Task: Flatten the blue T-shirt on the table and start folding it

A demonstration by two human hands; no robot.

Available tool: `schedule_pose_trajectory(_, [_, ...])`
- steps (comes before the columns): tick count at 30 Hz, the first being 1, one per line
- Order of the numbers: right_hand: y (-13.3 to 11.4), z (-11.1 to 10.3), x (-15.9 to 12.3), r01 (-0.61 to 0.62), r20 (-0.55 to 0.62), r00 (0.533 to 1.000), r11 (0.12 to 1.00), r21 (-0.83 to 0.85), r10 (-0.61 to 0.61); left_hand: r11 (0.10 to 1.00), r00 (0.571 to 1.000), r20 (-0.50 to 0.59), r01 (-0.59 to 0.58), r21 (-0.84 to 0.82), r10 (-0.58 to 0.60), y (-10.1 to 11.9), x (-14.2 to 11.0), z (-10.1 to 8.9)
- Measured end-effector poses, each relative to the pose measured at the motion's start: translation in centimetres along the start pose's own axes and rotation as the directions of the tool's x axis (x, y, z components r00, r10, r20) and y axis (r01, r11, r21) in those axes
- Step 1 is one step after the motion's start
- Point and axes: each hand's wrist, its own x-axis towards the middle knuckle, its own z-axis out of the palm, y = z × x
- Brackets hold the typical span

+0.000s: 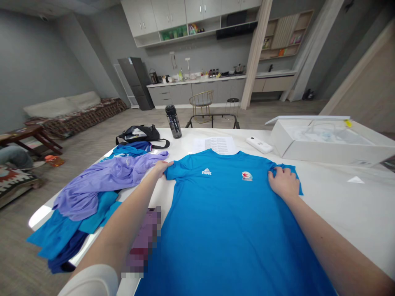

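Two hands work one blue T-shirt [228, 218], which lies chest-up and flat on the white table [354, 205], collar pointing away from the person. The left hand [162, 167] pinches the edge of the shirt's left sleeve with curled fingers; the right hand [283, 182] lies palm-down, fingers loosely bent, pressing on the other sleeve. I judge the chief risk to be the pile of loose garments [92, 193] just beside the left hand: the lilac one touches that sleeve and could be dragged along or caught under the cloth. The pile also hangs over the table edge and might slide off if nudged. Beyond the collar, one sheet of printed paper [217, 144] lies close enough to be swept away. Also counted: one dark water bottle [173, 121], one black bag [140, 134], one white remote-like device [259, 144], one open white box [330, 142].
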Motion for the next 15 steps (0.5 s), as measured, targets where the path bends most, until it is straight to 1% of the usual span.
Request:
schedule_pose_trajectory(1, [0.0,-0.1,0.1,-0.003,0.014,1.0,1.0,-0.001,0.003,0.999,0.997,-0.075,-0.035,0.031,0.038,0.1,0.3,0.4])
schedule_pose_trajectory(3, [0.0,-0.2,0.2,-0.001,0.046,0.999,1.0,-0.009,0.002,0.988,0.969,-0.207,-0.119,0.099,0.137,0.0,0.7,0.9])
schedule_pose_trajectory(5, [0.1,-0.4,0.3,0.005,0.076,0.997,1.0,-0.025,-0.004,0.966,0.929,-0.29,-0.183,0.181,0.23,-0.3,0.9,0.8])
schedule_pose_trajectory(6, [0.1,-0.5,0.4,0.007,0.089,0.996,0.999,-0.034,-0.004,0.954,0.914,-0.308,-0.199,0.225,0.263,-0.6,1.0,0.5])
schedule_pose_trajectory(8, [0.1,-0.6,0.6,0.004,0.113,0.994,0.999,-0.049,0.002,0.927,0.906,-0.297,-0.208,0.313,0.303,-1.3,1.1,-0.1])
schedule_pose_trajectory(11, [0.1,-0.7,0.9,-0.01,0.151,0.988,0.998,-0.067,0.021,0.883,0.926,-0.219,-0.192,0.429,0.308,-2.1,1.2,-1.0])
schedule_pose_trajectory(13, [0.2,-0.8,1.1,-0.022,0.173,0.984,0.997,-0.072,0.034,0.859,0.938,-0.189,-0.17,0.483,0.291,-2.1,1.1,-1.1])
schedule_pose_trajectory(14, [0.2,-0.8,1.2,-0.029,0.182,0.982,0.997,-0.07,0.042,0.838,0.933,-0.196,-0.161,0.521,0.302,-1.8,1.0,-0.9])
schedule_pose_trajectory(15, [0.2,-0.9,1.3,-0.036,0.193,0.98,0.997,-0.066,0.049,0.804,0.918,-0.21,-0.165,0.571,0.338,-1.4,0.8,-0.5])
